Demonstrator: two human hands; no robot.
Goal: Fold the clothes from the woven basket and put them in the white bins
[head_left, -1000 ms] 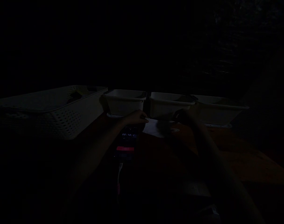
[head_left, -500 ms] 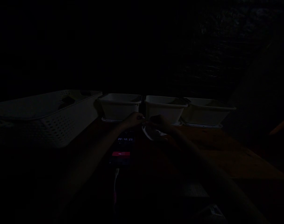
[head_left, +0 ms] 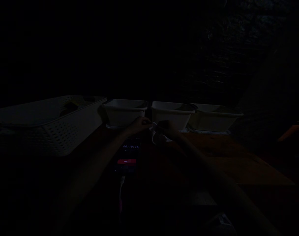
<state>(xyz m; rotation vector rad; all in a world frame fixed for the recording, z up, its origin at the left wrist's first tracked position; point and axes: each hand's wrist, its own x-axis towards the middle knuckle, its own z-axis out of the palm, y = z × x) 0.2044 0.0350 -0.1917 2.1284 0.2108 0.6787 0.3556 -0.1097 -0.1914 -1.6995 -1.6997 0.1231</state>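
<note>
In near darkness my left hand point(head_left: 140, 124) and my right hand point(head_left: 168, 127) are close together over the wooden table, in front of the bins. The fingers of both are closed in a pinch on a thin, pale white thing point(head_left: 153, 136). It spans the small gap between my fingertips and hangs in a curve below them. Its kind is too dark to make out, and my right hand hides part of it. Below my left forearm a phone point(head_left: 127, 156) lies on the table, its lit screen showing a running timer and a red button.
A white perforated basket point(head_left: 66, 132) stands at left with a dark yellowish item inside. Three pale bins stand in a row: left point(head_left: 126, 114), middle point(head_left: 172, 116) and right point(head_left: 214, 121). A white cable point(head_left: 121, 188) runs from the phone. Another person's arm point(head_left: 290, 132) shows at far right.
The white thing has shifted from spreading out rightward below my hands to hanging in a narrower curve. My fingers have moved slightly. The phone's timer has gone up by one.
</note>
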